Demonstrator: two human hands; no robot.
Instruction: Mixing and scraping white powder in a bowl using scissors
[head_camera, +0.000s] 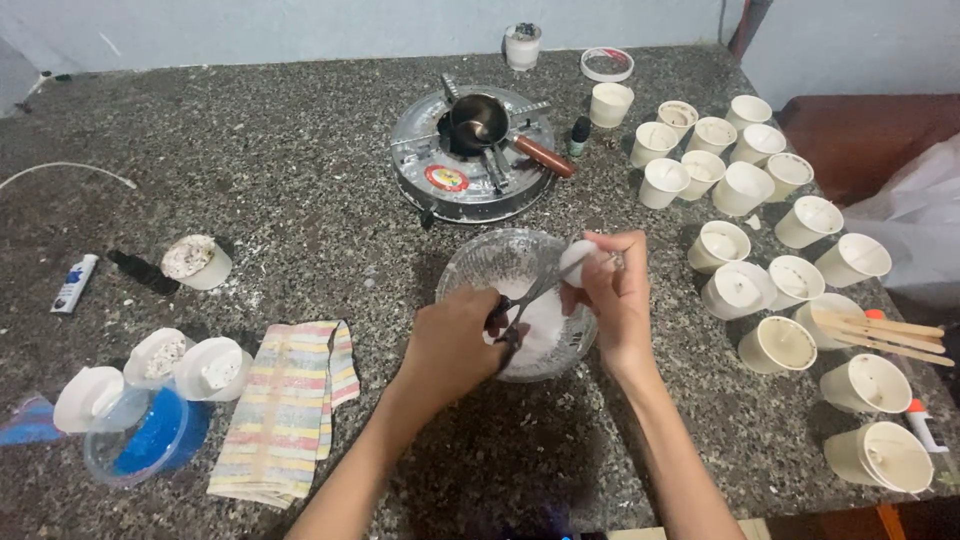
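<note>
held over the clear glass bowl of white wax (520, 300) near the middle of the speckled grey stone table (300, 190). left hand (450, 345) closed around the dark handles of metal scissors (525, 305), blades angled up toward the right hand (615, 300). right hand pinched shut on a small white lump (578, 262), raised just above the bowl's far rim; scissor tips met the lump, though whether cutting into it could not be told.

just beyond the bowl, a round silver single-burner stove (470, 160) carrying a small dark metal pot with a brown wooden handle (480, 120). beside it to the right, a tiny dark dropper bottle (579, 135). further right, a spread of white paper cups (745, 185) standing upright, many with wicks, and two pale wooden sticks (885, 335) laid across cups near the edge.

left of the bowl, a striped pastel cloth (285, 410) lay flat. past it, a clear plastic container with blue contents (145, 440), three tipped white cups (150, 365) touching it, and one upright white cup of speckled filling (195, 262) well apart.
</note>
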